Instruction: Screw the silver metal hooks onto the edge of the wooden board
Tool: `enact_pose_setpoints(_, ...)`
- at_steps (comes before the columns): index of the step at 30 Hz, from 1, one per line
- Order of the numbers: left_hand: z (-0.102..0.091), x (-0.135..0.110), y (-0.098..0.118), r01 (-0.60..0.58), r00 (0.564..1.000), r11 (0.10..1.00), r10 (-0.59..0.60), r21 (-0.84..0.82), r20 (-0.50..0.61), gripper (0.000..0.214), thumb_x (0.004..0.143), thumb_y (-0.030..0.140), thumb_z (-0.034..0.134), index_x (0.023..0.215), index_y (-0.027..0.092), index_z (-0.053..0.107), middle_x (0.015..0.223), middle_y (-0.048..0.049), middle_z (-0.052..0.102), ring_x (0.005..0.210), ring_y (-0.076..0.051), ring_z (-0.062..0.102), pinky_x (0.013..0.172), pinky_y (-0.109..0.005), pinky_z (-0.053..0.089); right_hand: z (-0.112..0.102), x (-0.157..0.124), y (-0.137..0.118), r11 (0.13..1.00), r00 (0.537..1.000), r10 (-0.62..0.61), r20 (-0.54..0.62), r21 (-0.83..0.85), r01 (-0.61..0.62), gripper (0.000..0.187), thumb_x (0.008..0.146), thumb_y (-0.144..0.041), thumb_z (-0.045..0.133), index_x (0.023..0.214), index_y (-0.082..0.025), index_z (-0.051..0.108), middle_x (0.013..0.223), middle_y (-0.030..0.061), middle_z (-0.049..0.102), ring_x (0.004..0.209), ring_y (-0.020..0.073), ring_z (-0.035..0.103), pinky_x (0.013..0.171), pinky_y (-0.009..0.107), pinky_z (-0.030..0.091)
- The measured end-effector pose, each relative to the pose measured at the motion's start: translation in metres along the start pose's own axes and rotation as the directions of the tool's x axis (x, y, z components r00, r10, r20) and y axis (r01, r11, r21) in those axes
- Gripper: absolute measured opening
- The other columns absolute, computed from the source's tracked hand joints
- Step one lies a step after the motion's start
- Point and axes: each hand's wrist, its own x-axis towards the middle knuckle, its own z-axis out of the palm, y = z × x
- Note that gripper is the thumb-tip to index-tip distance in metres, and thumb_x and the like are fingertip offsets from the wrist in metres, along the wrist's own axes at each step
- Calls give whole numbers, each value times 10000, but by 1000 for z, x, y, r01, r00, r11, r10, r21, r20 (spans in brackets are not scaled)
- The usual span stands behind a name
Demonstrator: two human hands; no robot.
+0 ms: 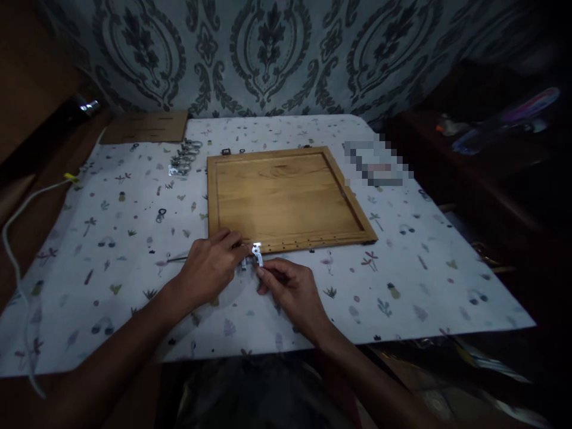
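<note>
A framed wooden panel (277, 190) lies flat on the patterned cloth, with small dark holes along its near edge. My right hand (290, 289) pinches a small shiny metal bracket (258, 254) just in front of that edge. My left hand (212, 262) rests at the panel's near left corner, fingers curled together and the fingertips close to the bracket. A thin dark rod (177, 259) sticks out to the left from behind the left hand; its other end is hidden. Below the left fingertips hangs another small metal piece (243, 264), partly covered.
Several metal fittings (185, 156) lie in a row left of the panel, near a cardboard sheet (145, 127). A small ring-like piece (161, 215) lies closer. A white cable (18, 268) runs along the left side. A blurred-out item (378, 164) lies at the right.
</note>
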Motion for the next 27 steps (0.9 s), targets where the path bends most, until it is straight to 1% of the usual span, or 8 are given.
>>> enact_pose_setpoints(10, 4, -1, 1, -5, 999, 1000, 6, 21, -36, 385, 894, 11, 600, 1154, 264, 731, 1055, -46, 740, 978, -231, 663, 555, -247, 443, 1, 0, 3, 1000, 1000, -29, -12, 9, 29, 192, 855, -347, 669, 822, -187, 769, 573, 7, 669, 523, 144, 644, 555, 272, 557)
enact_pose_setpoints(15, 5, -2, 1, 5, 1000, 1000, -4, 19, -27, 425, 867, -3, 601, 1173, 266, 721, 1062, -48, 733, 973, -233, 660, 538, -259, 446, -4, -2, 4, 1000, 1000, -22, 21, 17, 21, 230, 881, -361, 663, 901, -173, 795, 590, 13, 678, 525, 148, 647, 536, 267, 557)
enact_pose_setpoints(17, 3, -1, 1, 4, 1000, 1000, -4, 9, -13, 453, 858, -23, 597, 1186, 266, 715, 1065, -45, 734, 978, -237, 663, 536, -262, 448, -9, -3, 4, 998, 998, -54, 22, -41, 54, 251, 915, -361, 640, 948, -171, 801, 640, 29, 705, 537, 151, 650, 531, 270, 554)
enact_pose_setpoints(18, 2, -1, 1, 1, 1000, 1000, -1, 7, -4, 452, 858, -26, 596, 1184, 264, 717, 1062, -44, 737, 979, -238, 665, 538, -263, 448, -12, -3, 4, 990, 995, -98, 16, -102, 99, 249, 934, -345, 627, 973, -173, 803, 691, 43, 728, 567, 156, 664, 556, 280, 566)
enact_pose_setpoints(20, 0, 0, 0, -8, 1000, 1000, 8, 7, 11, 429, 866, -16, 601, 1175, 256, 724, 1066, -45, 746, 980, -241, 668, 544, -263, 449, -17, -2, 5, 935, 972, -236, 19, -267, 232, 246, 971, -296, 593, 1040, -185, 802, 835, 74, 769, 690, 180, 712, 662, 312, 602)
enact_pose_setpoints(23, -1, 0, -1, -28, 1000, 1000, 28, 7, 6, 419, 863, -7, 604, 1170, 247, 733, 1066, -47, 755, 975, -245, 671, 551, -266, 458, -24, 1, 10, 761, 899, -426, 101, -498, 417, 295, 1028, -247, 518, 1168, -204, 774, 963, 97, 766, 851, 205, 731, 787, 339, 614)
enact_pose_setpoints(25, 0, -1, -1, -37, 999, 999, 37, 3, -15, 420, 867, -2, 593, 1174, 247, 737, 1049, -49, 755, 964, -242, 672, 555, -268, 468, -27, 3, 13, 638, 860, -484, 165, -606, 475, 327, 1057, -240, 473, 1229, -196, 748, 950, 98, 743, 844, 203, 714, 766, 325, 606)
enact_pose_setpoints(27, 2, -1, -2, -38, 999, 999, 38, 3, -31, 423, 871, 3, 587, 1180, 248, 739, 1036, -54, 753, 952, -238, 670, 552, -270, 471, -28, 4, 16, 533, 838, -501, 215, -686, 495, 339, 1068, -225, 448, 1266, -192, 722, 944, 98, 725, 830, 204, 694, 716, 307, 585)
